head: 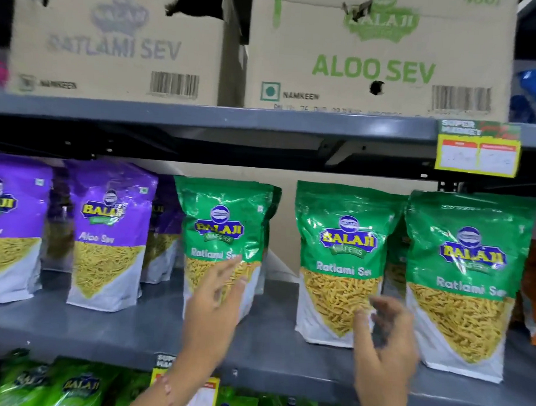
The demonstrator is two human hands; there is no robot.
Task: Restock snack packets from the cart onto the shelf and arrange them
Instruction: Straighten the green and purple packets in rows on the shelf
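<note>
Pouches of this sort will likely handle light and soft: glossy film that crinkles and may slip under the fingers, with brittle sev inside that a hard squeeze would crush. My judgement is that the safest hold is at both side edges, low on the body, or flat-palmed on the front for nudging.

On the middle shelf (150, 326) stand three green Ratlami Sev packets upright and facing out. The left green packet (225, 231) has the left hand (216, 302) over its lower front, fingers spread and grasping nothing; whether they touch the film is hard to tell through the blur. The middle green packet (341, 252) stands apart from it with a bare gap between, and the right hand (383, 340) hovers loosely curled and empty before its lower right corner. The right green packet (466, 273) sits just beside it, further forward. Each shows a green top, the Balaji logo, and a clear window over a white base. Purple Aloo Sev packets (109, 226) stand to the left.
</note>
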